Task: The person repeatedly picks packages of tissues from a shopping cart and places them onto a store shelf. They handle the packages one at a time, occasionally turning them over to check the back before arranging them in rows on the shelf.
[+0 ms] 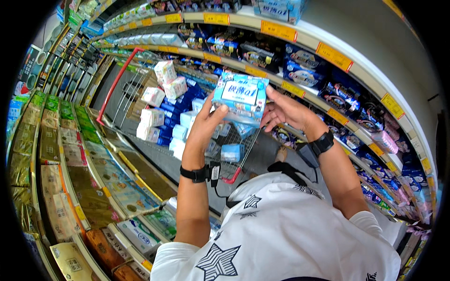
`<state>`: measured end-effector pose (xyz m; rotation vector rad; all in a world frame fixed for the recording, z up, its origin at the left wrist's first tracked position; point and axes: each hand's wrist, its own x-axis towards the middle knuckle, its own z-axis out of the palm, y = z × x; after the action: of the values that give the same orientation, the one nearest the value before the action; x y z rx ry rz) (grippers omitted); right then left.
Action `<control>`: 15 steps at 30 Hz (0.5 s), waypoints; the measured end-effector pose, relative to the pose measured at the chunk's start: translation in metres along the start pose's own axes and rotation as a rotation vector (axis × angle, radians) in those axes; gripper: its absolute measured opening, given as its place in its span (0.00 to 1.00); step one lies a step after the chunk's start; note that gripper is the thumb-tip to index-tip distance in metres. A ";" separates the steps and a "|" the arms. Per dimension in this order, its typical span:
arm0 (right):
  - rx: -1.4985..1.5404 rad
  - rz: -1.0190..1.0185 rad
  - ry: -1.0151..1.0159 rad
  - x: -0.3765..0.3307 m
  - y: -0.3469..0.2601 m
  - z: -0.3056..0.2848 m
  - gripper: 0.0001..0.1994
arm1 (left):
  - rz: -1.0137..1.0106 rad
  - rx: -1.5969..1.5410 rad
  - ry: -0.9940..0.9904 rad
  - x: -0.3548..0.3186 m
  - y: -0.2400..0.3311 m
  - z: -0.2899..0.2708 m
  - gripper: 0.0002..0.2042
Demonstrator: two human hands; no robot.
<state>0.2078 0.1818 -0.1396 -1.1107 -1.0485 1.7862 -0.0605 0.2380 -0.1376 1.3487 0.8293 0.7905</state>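
In front of my chest, above a wire shopping cart (253, 137), I hold up a light blue pack of sanitary pads (240, 97). Its broad printed face is turned up toward me. My left hand (206, 122) grips the lower left corner, with its thumb across the front edge. At the other end, my right hand (287, 110) has its thumb against the upper right corner and its curled fingers by the lower right side. Some fingertips are hidden behind the pack. The cart holds white boxes (152, 96), dark blue packs (171, 112) and light blue packs (231, 152).
Shelves (300, 41) of dark blue and pink packs with yellow price tags curve along the far and right sides. On the left, a low display (96, 161) holds rows of tissue packs. The cart's red handle (121, 77) stands at the upper left.
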 end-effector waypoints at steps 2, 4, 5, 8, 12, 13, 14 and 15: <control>-0.128 -0.052 0.073 -0.006 -0.012 0.003 0.42 | 0.117 -0.018 -0.037 0.006 -0.005 -0.002 0.35; -0.260 -0.157 0.091 -0.011 -0.025 0.005 0.50 | 0.129 -0.101 -0.062 0.012 0.006 0.004 0.35; -0.293 -0.185 0.155 -0.013 -0.031 0.008 0.53 | 0.138 -0.107 -0.041 0.013 0.018 0.011 0.36; -0.305 -0.247 0.175 -0.025 -0.064 0.016 0.52 | 0.189 -0.067 0.000 0.020 0.050 0.024 0.38; -0.374 -0.407 0.285 -0.050 -0.114 0.017 0.44 | 0.341 -0.130 -0.069 0.046 0.090 0.042 0.33; -0.393 -0.457 0.306 -0.056 -0.124 0.012 0.43 | 0.365 -0.108 -0.070 0.055 0.101 0.049 0.33; -0.374 -0.484 0.337 -0.066 -0.138 0.017 0.44 | 0.416 -0.080 -0.087 0.062 0.112 0.056 0.37; -0.402 -0.499 0.375 -0.069 -0.148 0.010 0.45 | 0.433 -0.094 -0.107 0.069 0.123 0.063 0.37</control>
<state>0.2471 0.1714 0.0188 -1.2225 -1.3357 0.9563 0.0273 0.2740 -0.0158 1.4932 0.4117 1.0669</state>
